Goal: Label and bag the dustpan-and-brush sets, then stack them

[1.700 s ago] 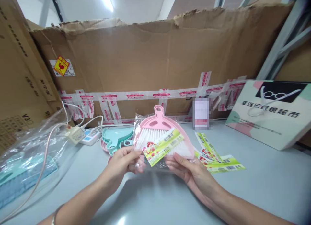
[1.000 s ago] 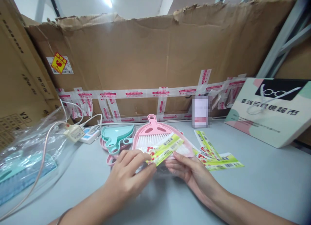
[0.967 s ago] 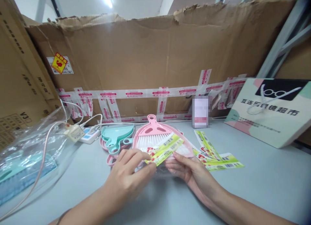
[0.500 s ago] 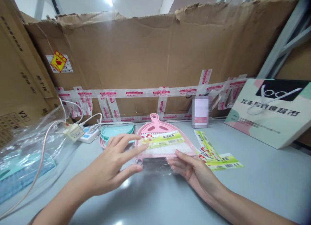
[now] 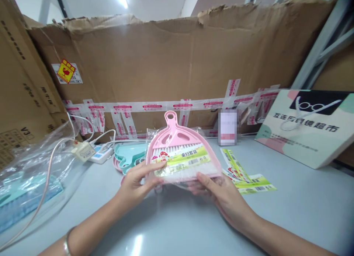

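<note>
A pink dustpan (image 5: 190, 137) with a white-bristled brush (image 5: 179, 173) and a green-yellow printed label (image 5: 193, 155) is held up in a clear plastic bag. Its looped handle points away from me, and the pan is tilted so its face shows. My left hand (image 5: 138, 182) grips the lower left corner, thumb and fingers pressed on the bag. At the lower right edge, my right hand (image 5: 221, 193) is closed with the thumb on top; its other fingers are partly hidden underneath. Behind my left hand lie teal dustpans (image 5: 128, 154), with some pink showing below them.
Two loose printed labels (image 5: 256, 184) lie right of the dustpan. A phone-like screen (image 5: 228, 127) leans on the big cardboard box (image 5: 166, 64) at the back. To the left are a power strip (image 5: 101, 154), cables and a bagged teal set (image 5: 30, 193). A paper gift bag (image 5: 306, 138) stands right.
My left hand has come down onto the left side of the bagged dustpan and closed on it. The dustpan has been tipped up, its handle rising and its face turning toward me.
</note>
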`<action>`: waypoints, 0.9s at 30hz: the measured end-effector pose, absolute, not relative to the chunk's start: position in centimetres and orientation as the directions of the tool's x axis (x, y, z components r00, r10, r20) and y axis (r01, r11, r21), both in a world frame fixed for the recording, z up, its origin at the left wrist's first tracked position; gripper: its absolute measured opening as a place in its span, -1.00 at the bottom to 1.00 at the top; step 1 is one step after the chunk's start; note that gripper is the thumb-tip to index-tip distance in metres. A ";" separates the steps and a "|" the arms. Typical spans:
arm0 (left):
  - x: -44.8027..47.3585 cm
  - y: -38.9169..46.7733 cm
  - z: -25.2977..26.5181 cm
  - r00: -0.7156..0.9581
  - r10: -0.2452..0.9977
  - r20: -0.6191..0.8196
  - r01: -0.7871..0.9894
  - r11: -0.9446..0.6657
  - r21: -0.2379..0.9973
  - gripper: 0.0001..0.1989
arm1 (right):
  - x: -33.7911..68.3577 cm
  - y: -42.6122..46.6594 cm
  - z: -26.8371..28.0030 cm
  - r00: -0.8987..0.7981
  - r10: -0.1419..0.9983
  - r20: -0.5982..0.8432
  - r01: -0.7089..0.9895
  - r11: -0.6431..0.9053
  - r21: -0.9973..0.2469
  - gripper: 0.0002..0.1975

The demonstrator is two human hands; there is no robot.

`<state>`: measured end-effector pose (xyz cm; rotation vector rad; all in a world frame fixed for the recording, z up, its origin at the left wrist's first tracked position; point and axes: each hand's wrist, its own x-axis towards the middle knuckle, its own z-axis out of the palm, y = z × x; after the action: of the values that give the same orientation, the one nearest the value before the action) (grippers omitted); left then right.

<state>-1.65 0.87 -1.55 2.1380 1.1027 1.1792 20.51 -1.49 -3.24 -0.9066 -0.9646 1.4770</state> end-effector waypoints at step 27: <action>-1.6 0.1 -1.8 0.126 0.898 0.421 -0.120 -0.408 0.905 -0.40 | 21.5 -1.9 -3.7 -0.105 0.777 0.621 0.267 0.623 -0.735 -0.93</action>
<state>-1.65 0.13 -1.81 1.5093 0.7954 1.4368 21.48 -1.86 -3.67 -0.8707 -1.6688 0.5390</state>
